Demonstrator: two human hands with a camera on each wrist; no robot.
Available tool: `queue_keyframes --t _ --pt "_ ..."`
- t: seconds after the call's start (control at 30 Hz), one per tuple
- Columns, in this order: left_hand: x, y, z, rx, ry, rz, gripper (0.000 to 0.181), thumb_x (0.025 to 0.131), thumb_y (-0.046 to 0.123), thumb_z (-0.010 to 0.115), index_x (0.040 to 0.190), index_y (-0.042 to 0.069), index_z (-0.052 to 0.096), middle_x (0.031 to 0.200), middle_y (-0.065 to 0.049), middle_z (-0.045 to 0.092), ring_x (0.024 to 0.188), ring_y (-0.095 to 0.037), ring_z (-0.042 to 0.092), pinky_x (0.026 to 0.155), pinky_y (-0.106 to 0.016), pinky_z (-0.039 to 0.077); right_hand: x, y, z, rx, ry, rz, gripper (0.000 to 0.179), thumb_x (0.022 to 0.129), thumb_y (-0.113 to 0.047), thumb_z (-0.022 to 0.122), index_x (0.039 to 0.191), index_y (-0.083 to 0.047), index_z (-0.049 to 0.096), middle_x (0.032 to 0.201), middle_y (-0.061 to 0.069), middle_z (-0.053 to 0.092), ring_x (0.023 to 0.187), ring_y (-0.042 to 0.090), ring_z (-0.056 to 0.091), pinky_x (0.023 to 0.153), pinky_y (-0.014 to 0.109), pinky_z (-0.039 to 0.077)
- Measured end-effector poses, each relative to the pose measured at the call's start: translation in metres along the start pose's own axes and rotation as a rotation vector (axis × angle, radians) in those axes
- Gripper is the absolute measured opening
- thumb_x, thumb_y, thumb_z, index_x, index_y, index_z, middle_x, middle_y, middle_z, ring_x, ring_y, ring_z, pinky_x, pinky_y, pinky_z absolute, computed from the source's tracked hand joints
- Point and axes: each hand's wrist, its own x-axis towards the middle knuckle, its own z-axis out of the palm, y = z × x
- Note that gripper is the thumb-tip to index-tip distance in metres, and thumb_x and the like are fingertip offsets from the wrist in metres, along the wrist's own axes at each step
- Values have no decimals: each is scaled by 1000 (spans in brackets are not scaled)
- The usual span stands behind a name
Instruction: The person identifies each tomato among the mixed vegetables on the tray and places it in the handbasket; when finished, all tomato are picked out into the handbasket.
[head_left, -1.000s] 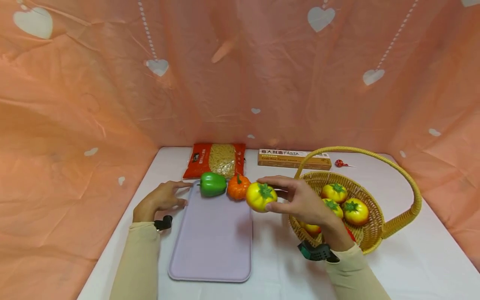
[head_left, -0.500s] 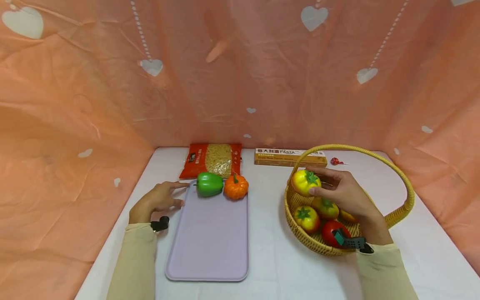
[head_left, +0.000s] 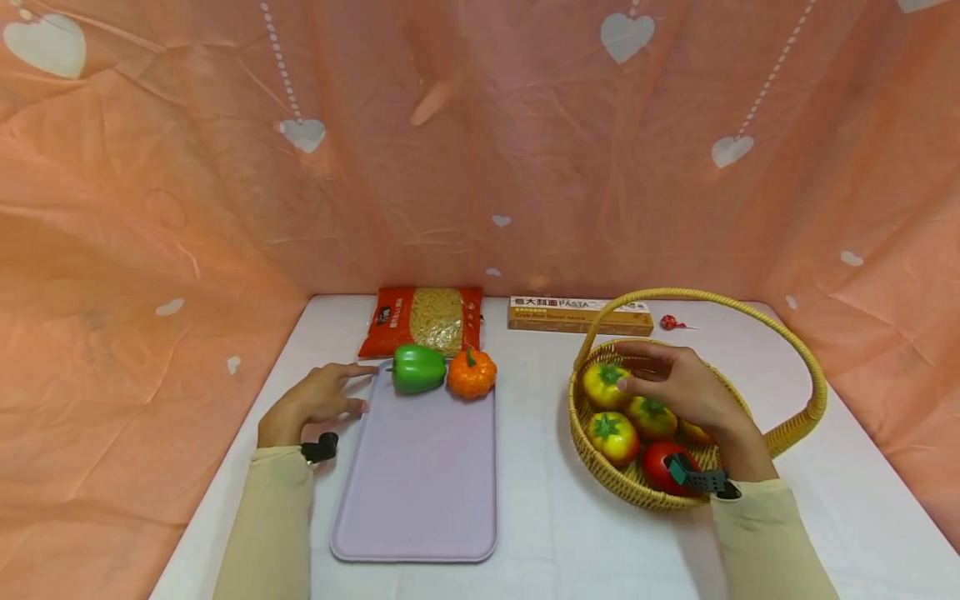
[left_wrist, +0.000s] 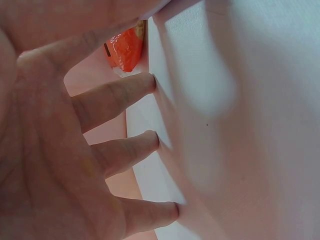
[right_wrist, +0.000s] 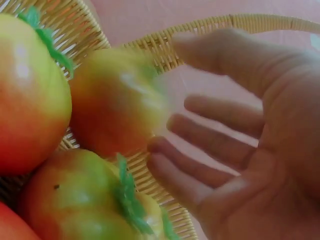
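Observation:
My right hand [head_left: 686, 387] is over the wicker basket [head_left: 626, 492], fingers spread beside a yellow-red tomato [head_left: 602, 386] with a green leafy top. A gap shows between the fingertips and that tomato [right_wrist: 117, 102] in the right wrist view. Around it in the basket lie more yellow-red tomatoes [head_left: 613, 438] and a red tomato [head_left: 663, 465], partly covered by the wrist camera. My left hand [head_left: 313, 398] rests at the far left corner of the lilac tray [head_left: 416, 483]; its fingertips touch the white table [left_wrist: 200, 125]. A green bell pepper [head_left: 418, 369] and a small orange pumpkin [head_left: 471, 373] sit along the tray's far end.
Behind the tray lies a red pasta bag [head_left: 431, 321]. A pasta box [head_left: 581, 317] and a red wrapped lollipop [head_left: 670, 322] are further right. The basket's tall handle [head_left: 806, 358] arches up over its right side. A pink curtain [head_left: 480, 167] stands around the table.
My right hand has carried the yellow-red tomato from near the pumpkin rightward to the basket, lowered it in and let go. The left hand keeps its place; the head view has shifted slightly.

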Motion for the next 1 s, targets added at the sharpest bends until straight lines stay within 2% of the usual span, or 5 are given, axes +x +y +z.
queue_keyframes --t 0.43,0.63,0.8,0.9,1.0 --pt "-5 1 -5 26 29 26 66 92 18 85 154 11 63 155 -34 57 144 -57 51 119 -76 40 -8 -9 -4 -166 89 -86 59 99 -29 83 150 -5 66 143 21 73 128 43 73 100 11 54" --pt "-23 17 -26 71 159 73 59 100 24 77 155 8 62 151 -32 62 141 -58 54 117 -74 43 -19 -24 -8 -174 175 -104 59 99 -30 84 152 -10 66 146 18 71 130 45 71 96 -1 42" --pt "-41 48 -49 103 310 165 55 103 17 73 155 5 61 153 -28 62 143 -54 55 120 -72 41 -28 -38 -11 -236 299 -124 56 101 -34 82 151 -12 67 146 19 71 132 47 68 96 -2 38" --pt "-53 69 -57 111 430 236 53 104 12 72 155 4 61 153 -27 63 142 -52 56 120 -71 41 -33 -45 -11 -302 391 -172 55 101 -33 81 150 -13 68 144 20 72 134 47 66 111 26 54" --pt "-63 87 -57 143 579 291 51 105 13 71 154 2 61 152 -27 62 141 -52 56 118 -72 43 -36 -51 -10 -388 473 -238 54 102 -34 79 148 -10 68 145 22 70 136 50 62 109 67 53"
